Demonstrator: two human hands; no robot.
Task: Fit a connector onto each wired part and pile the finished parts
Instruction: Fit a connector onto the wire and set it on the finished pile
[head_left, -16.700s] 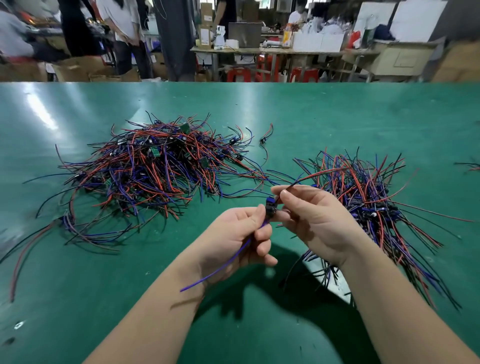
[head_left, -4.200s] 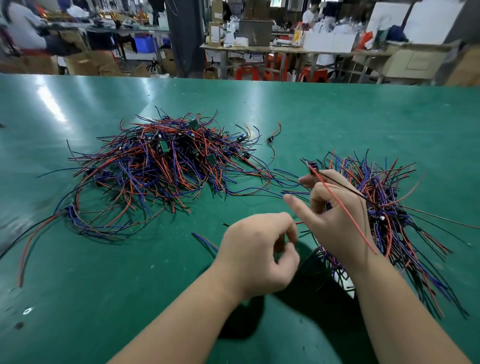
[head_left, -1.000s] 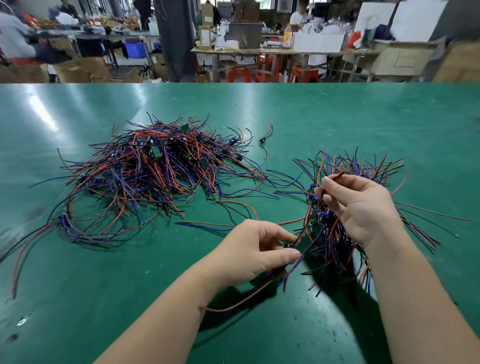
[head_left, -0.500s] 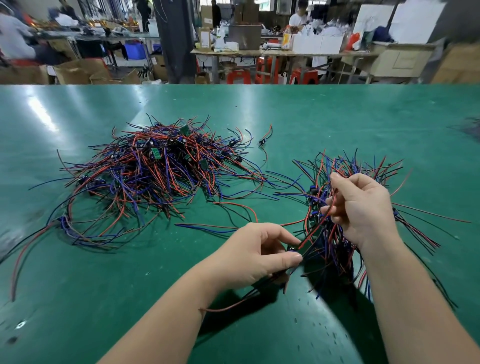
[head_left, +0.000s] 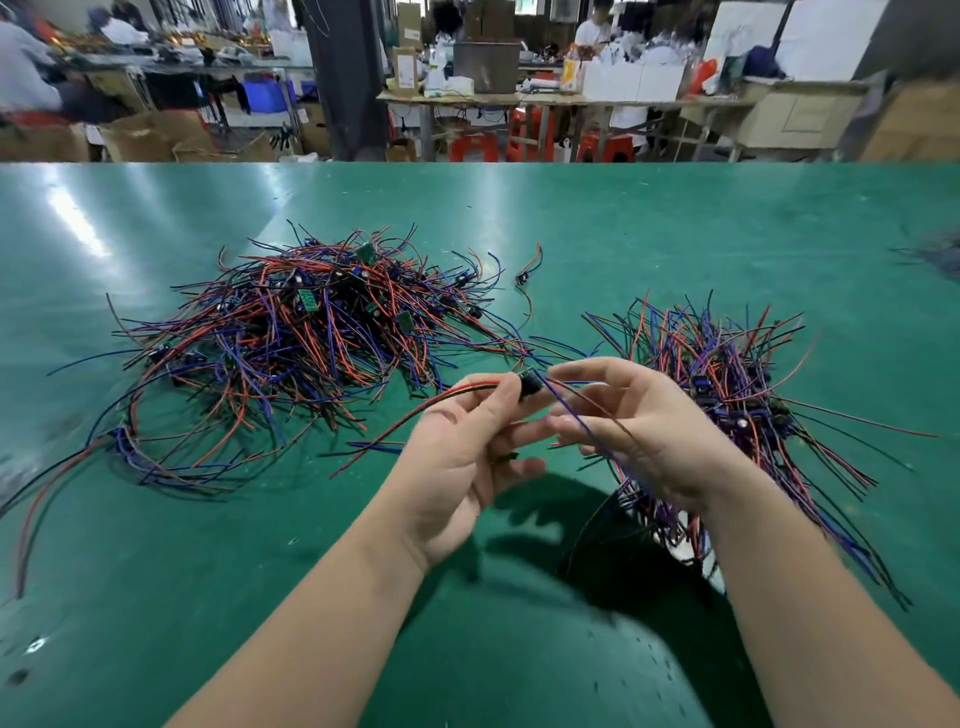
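Mid-frame, left hand (head_left: 467, 457) pinches a small black wired part (head_left: 530, 383); right hand (head_left: 644, 431) fingers loosely spread. Tangled red-and-blue wire heap (head_left: 311, 343) upper left, smaller heap (head_left: 727, 384) right; open green table mat (head_left: 156, 597) lower left, workbenches (head_left: 545, 98) beyond

black part (head_left: 531, 383): mostly hidden under left hand (head_left: 457, 457) fingertips | right pile (head_left: 727, 374): near side hidden behind right hand (head_left: 639, 426), whose hold on wires is unclear | dark wires (head_left: 935, 254): blurred, cut by right edge
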